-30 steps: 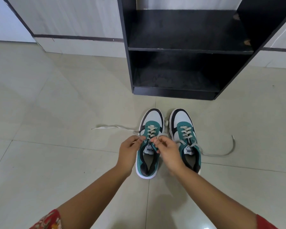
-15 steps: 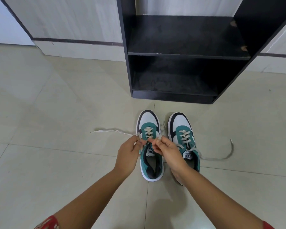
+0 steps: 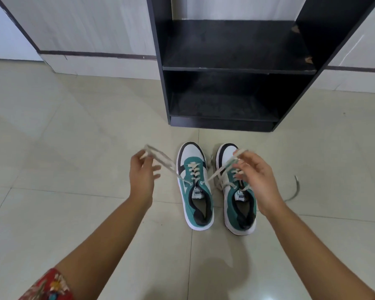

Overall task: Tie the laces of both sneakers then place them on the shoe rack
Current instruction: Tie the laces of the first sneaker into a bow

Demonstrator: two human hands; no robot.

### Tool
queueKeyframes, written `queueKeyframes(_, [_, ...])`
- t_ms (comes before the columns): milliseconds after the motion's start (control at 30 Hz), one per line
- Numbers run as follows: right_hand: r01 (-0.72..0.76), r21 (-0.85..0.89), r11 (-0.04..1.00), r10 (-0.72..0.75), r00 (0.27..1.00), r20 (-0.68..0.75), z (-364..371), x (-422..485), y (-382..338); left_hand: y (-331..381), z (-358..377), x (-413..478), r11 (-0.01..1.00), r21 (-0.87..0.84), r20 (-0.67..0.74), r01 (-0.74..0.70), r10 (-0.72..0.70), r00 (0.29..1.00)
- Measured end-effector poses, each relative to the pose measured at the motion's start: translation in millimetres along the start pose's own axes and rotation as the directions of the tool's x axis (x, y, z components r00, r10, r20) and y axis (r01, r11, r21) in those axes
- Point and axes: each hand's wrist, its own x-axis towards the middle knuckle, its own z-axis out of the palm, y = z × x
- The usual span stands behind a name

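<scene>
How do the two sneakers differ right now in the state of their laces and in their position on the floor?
The left sneaker has both lace ends pulled up and outward, one in the left hand, one in the right hand; the right sneaker has a loose lace end trailing on the floor. The right hand partly covers the right sneaker; the left sneaker is fully visible. Both are teal, white and black, untied, toes toward the shoe rack.

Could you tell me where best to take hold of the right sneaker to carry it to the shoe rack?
Probably at the heel collar of the right sneaker, from above and behind: its opening faces up toward you, and the loose lace trails off to the right.
</scene>
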Motion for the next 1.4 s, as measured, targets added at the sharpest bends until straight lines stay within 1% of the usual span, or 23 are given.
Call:
queueKeyframes(67, [0.147, -0.208, 0.967, -0.144, 0.989, 0.029, 4, -3, 6, -14, -2, 3, 0.987, 0.024, -0.062, 0.159, -0.157, 0.986])
queueKeyframes(100, [0.241, -0.296, 0.924, -0.229, 0.970, 0.076, 6, -2, 7, -23, -2, 0, 0.981, 0.112, -0.066, 0.161, -0.154, 0.986])
queueKeyframes(133, [0.311, -0.348, 0.884, -0.290, 0.950, 0.113, 7, 0, 6, -32, -1, -6, 0.967, 0.236, -0.030, 0.096, -0.092, 0.995])
queueKeyframes(200, [0.334, -0.410, 0.849, -0.332, 0.940, 0.079, 6, 5, 4, -47, 5, -22, 0.888, 0.438, 0.145, -0.138, 0.082, 0.986])
queueKeyframes(267, [0.301, -0.533, 0.791, -0.343, 0.939, 0.022, 7, 12, 5, -57, 12, -35, 0.712, 0.583, 0.342, -0.390, 0.220, 0.913])
queueKeyframes(300, [0.328, -0.618, 0.714, -0.373, 0.926, 0.060, 10, 14, 9, -60, 15, -38, 0.600, 0.636, 0.425, -0.484, 0.252, 0.870])
queueKeyframes(333, [0.393, -0.674, 0.626, -0.392, 0.905, 0.164, 16, 15, 13, -61, 17, -38, 0.499, 0.672, 0.487, -0.548, 0.260, 0.834])
queueKeyframes(400, [0.566, -0.688, 0.453, -0.311, 0.824, 0.473, 32, 17, 23, -60, 19, -34, 0.386, 0.699, 0.562, -0.602, 0.225, 0.796])
queueKeyframes(467, [0.656, -0.722, 0.220, -0.143, 0.754, 0.641, 44, 19, 37, -59, 17, -29, 0.397, 0.698, 0.564, -0.596, 0.207, 0.799])
queueKeyframes(533, [0.605, -0.793, 0.072, -0.082, 0.796, 0.600, 44, 22, 45, -58, 15, -27, 0.401, 0.689, 0.564, -0.604, 0.226, 0.794])
queueKeyframes(600, [0.577, -0.815, 0.050, -0.101, 0.815, 0.570, 42, 23, 45, -57, 11, -22, 0.404, 0.664, 0.583, -0.629, 0.246, 0.774])
queueKeyframes(733, [0.615, -0.783, 0.090, -0.265, 0.773, 0.577, 37, 21, 44, -57, 5, -6, 0.342, 0.609, 0.648, -0.716, 0.306, 0.697])
queueKeyframes(833, [0.575, -0.809, 0.123, -0.185, 0.814, 0.550, 33, 17, 47, -61, 2, 2, 0.308, 0.611, 0.660, -0.729, 0.311, 0.684])
queueKeyframes(933, [0.520, -0.835, 0.180, -0.161, 0.853, 0.496, 32, 11, 49, -63, 0, -5, 0.323, 0.643, 0.605, -0.695, 0.342, 0.719])
queueKeyframes(967, [0.468, -0.849, 0.245, -0.189, 0.882, 0.432, 32, 8, 47, -63, -1, -10, 0.368, 0.658, 0.546, -0.657, 0.366, 0.753])
queueKeyframes(1033, [0.324, -0.852, 0.412, -0.195, 0.944, 0.265, 30, 0, 43, -62, -1, -24, 0.561, 0.661, 0.343, -0.498, 0.363, 0.866])
queueKeyframes(1100, [0.192, -0.836, 0.513, -0.065, 0.980, 0.185, 32, -6, 39, -62, 4, -33, 0.724, 0.644, 0.189, -0.246, 0.161, 0.969])
queueKeyframes(1133, [0.130, -0.800, 0.586, 0.018, 0.985, 0.173, 36, -8, 41, -62, 9, -34, 0.783, 0.611, 0.171, -0.115, 0.011, 0.985])
queueKeyframes(1200, [0.004, -0.612, 0.791, 0.113, 0.982, 0.152, 47, -6, 47, -59, 21, -33, 0.910, 0.404, 0.202, 0.094, -0.189, 0.961])
queueKeyframes(1233, [-0.034, -0.483, 0.875, 0.114, 0.984, 0.137, 54, -2, 49, -55, 27, -31, 0.943, 0.306, 0.233, 0.128, -0.205, 0.951])
queueKeyframes(1300, [-0.099, -0.213, 0.972, 0.133, 0.980, 0.150, 66, 6, 51, -45, 35, -23, 0.973, 0.228, 0.327, 0.043, -0.118, 0.938])
queueKeyframes(1333, [-0.111, -0.143, 0.983, 0.137, 0.972, 0.189, 71, 9, 48, -42, 36, -20, 0.983, 0.181, 0.384, 0.006, -0.077, 0.920])
queueKeyframes(1400, [-0.058, -0.185, 0.981, 0.111, 0.950, 0.293, 76, 13, 45, -37, 38, -18, 0.995, 0.097, 0.461, -0.032, -0.016, 0.887])
